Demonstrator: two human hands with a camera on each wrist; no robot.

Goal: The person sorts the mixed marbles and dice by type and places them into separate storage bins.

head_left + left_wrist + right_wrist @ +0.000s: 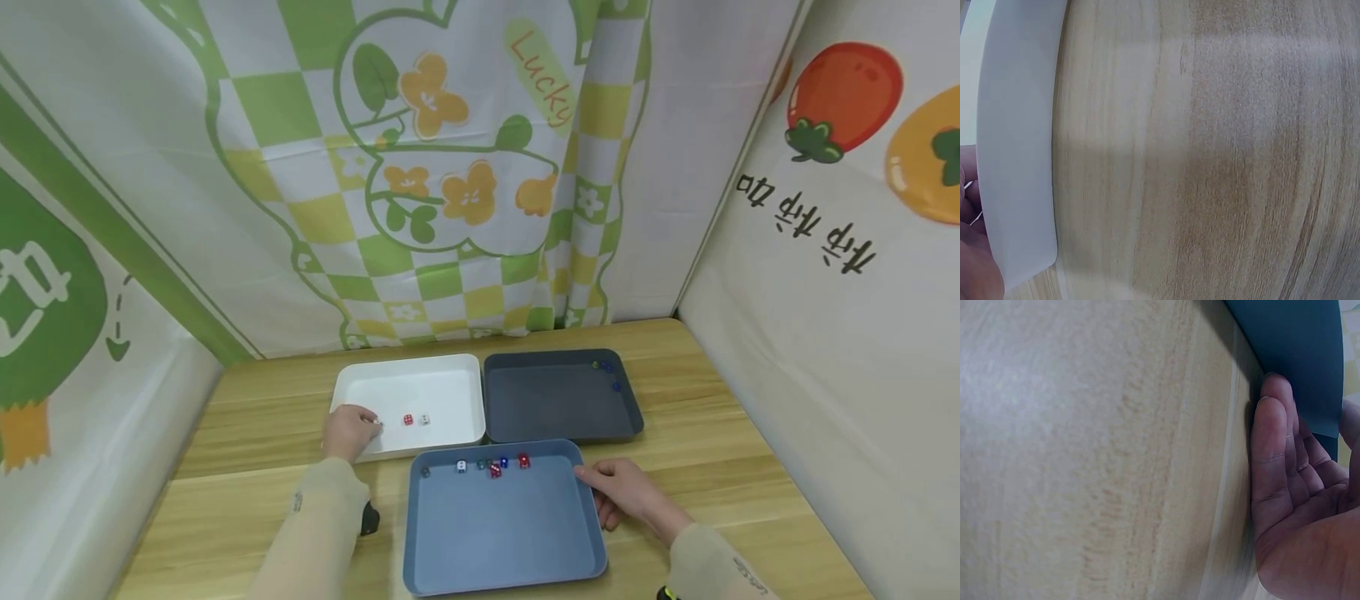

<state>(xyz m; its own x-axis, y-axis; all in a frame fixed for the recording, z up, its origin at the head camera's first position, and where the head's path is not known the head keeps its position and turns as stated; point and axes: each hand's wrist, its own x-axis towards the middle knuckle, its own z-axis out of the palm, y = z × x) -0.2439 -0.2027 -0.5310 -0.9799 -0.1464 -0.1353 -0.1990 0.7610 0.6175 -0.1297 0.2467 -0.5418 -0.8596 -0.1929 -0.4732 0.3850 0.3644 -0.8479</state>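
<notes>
My left hand (349, 431) reaches over the near left corner of the white tray (360, 372), with thumb and finger pinching a small white die (377, 422). Beside it in that tray lie a red die (408, 420) and another white die (425, 420). My right hand (619, 490) holds the right rim of the blue tray (502, 542), thumb on top and fingers along the outer wall, as the right wrist view shows. Along that tray's far side sit a white die (461, 467), red dice (523, 460), a blue die (504, 462) and dull green pieces (426, 472).
A dark grey tray (555, 408) stands right of the white one, with several small blue and green pieces (616, 387) at its right end. All three trays sit close together on a wooden table (247, 433). Printed curtains (465, 283) hang behind the table.
</notes>
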